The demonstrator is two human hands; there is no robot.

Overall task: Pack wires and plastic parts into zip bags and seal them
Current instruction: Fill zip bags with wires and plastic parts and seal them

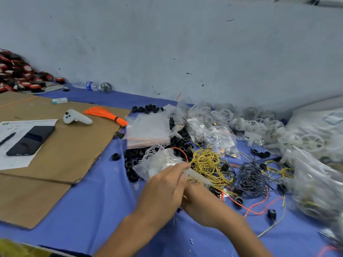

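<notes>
My left hand [163,190] grips a clear zip bag [157,162] with white plastic parts inside; white wires and an orange wire [181,152] stick out near its top. My right hand [196,199] lies under and behind the left, mostly hidden, fingers curled at the bag's lower edge. Just right of the bag lies a coil of yellow wires [206,162]. Dark wires [250,177] tangle farther right. A stack of empty zip bags [148,130] sits behind the held bag.
Black plastic rings [130,160] are scattered on the blue cloth [104,204]. White plastic wheels [311,141] and filled bags [219,136] pile up at right. Cardboard [70,145] at left carries a phone [31,140], a white controller [76,117] and an orange wire bundle [105,114].
</notes>
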